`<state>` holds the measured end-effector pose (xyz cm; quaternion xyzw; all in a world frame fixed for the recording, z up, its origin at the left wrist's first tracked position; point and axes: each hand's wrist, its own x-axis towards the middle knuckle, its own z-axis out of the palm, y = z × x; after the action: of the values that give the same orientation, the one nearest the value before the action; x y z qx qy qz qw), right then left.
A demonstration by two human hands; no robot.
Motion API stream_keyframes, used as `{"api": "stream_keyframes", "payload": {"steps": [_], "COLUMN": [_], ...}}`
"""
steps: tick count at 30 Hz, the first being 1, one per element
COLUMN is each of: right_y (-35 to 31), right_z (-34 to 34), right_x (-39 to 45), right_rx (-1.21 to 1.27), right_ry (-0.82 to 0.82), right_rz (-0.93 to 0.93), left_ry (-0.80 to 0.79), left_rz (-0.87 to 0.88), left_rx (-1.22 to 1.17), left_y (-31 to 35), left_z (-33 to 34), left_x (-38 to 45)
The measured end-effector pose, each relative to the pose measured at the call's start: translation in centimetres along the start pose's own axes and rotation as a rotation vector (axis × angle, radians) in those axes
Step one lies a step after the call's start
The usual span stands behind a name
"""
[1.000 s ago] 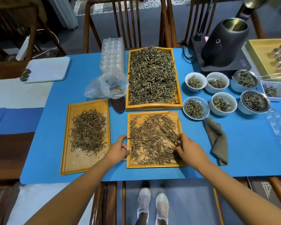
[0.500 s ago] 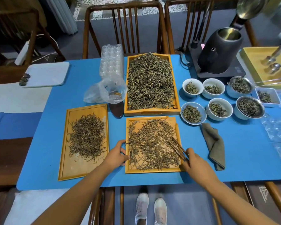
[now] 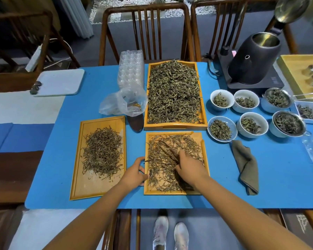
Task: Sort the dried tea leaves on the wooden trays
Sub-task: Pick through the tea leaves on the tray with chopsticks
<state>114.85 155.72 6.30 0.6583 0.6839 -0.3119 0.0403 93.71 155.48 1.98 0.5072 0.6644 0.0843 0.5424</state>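
Right hand (image 3: 187,167) grips tongs (image 3: 167,150) over the near tray (image 3: 204,139) of tea leaves (image 3: 163,170); left hand (image 3: 134,173) pinches its left edge.

Blue surface (image 3: 278,177). Far right: black kettle (image 3: 251,60), lid open, on dark base (image 3: 257,85). Six white cups (image 3: 221,100) holding leaf samples sit in two rows near it; two carry metal strainers (image 3: 288,123). Olive cloth (image 3: 246,165) lies crumpled below cups. Clear plastic bag (image 3: 123,103) and clear blister trays (image 3: 131,67) at centre-left. White board (image 3: 60,82) at far left corner. Two wooden chairs (image 3: 145,31) behind.
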Motion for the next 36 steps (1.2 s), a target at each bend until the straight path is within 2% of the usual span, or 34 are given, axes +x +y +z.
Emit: {"api": "stream_keyframes", "payload": {"steps": [6, 10, 15, 21, 30, 36], "right_y": [-1.1, -0.4, 3.6, 8.9, 11.7, 11.9], "right_z": [0.4, 0.6, 0.4, -0.4, 0.5, 1.4], "right_x": [0.5, -0.2, -2.3, -3.8, -5.1, -4.8], "right_rx": [0.01, 0.118, 0.337, 0.338, 0.25, 0.299], "right_ry": [0.025, 0.091, 0.27, 0.413, 0.437, 0.447], "right_rz": [-0.044, -0.058, 0.089, 0.234, 0.356, 0.414], "left_ry": [-0.002, 0.003, 0.005, 0.002, 0.015, 0.02], "left_rz": [-0.007, -0.01, -0.014, -0.025, -0.029, -0.03], "left_rx": [0.005, 0.007, 0.015, 0.014, 0.028, 0.014], "left_y": [-0.2, -0.2, -0.1, 0.2, 0.2, 0.1], "left_z": [-0.2, -0.2, -0.2, -0.2, -0.1, -0.1], "left_x": [-0.1, 0.0, 0.0, 0.1, 0.1, 0.1]}}
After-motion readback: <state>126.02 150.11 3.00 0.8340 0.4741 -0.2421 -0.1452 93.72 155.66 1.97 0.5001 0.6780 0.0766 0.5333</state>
